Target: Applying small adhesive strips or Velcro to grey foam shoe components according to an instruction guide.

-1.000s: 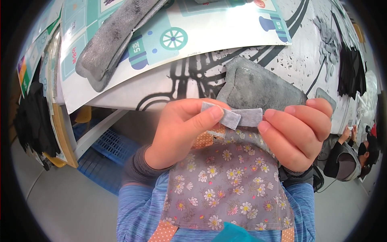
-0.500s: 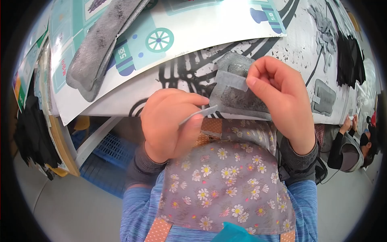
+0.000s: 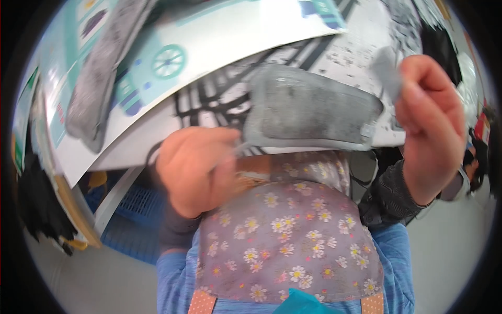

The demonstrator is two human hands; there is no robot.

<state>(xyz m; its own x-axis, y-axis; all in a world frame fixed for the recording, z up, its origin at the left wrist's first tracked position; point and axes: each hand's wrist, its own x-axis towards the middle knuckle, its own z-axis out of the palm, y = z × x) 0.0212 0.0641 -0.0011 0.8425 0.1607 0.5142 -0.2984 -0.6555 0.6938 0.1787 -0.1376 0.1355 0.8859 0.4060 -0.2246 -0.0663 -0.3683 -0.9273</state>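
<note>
A grey padded fabric piece (image 3: 314, 110) with a raised, stitched-looking middle lies flat near the table's front edge. Above its right end, my right hand (image 3: 431, 115) pinches a small grey fabric strip (image 3: 386, 72) between thumb and finger, clear of the pad. My left hand (image 3: 196, 170) is at the pad's near left corner. Blurred by motion, its thumb and forefinger close on the edge of a thin grey strip (image 3: 241, 149). A small pale tab (image 3: 367, 130) shows on the pad's right end.
Long grey padded pieces (image 3: 102, 78) lie piled on a printed teal-and-white sheet (image 3: 209, 55) at the left. Grey strips (image 3: 405, 26) are heaped at the far right beside black fabric (image 3: 439, 55). Blue plastic baskets (image 3: 138, 201) stand below the table.
My right hand has moved right, lifting the grey strip off the pad and uncovering its surface. My left hand remains near the pad's left corner. The whole view has shifted slightly.
</note>
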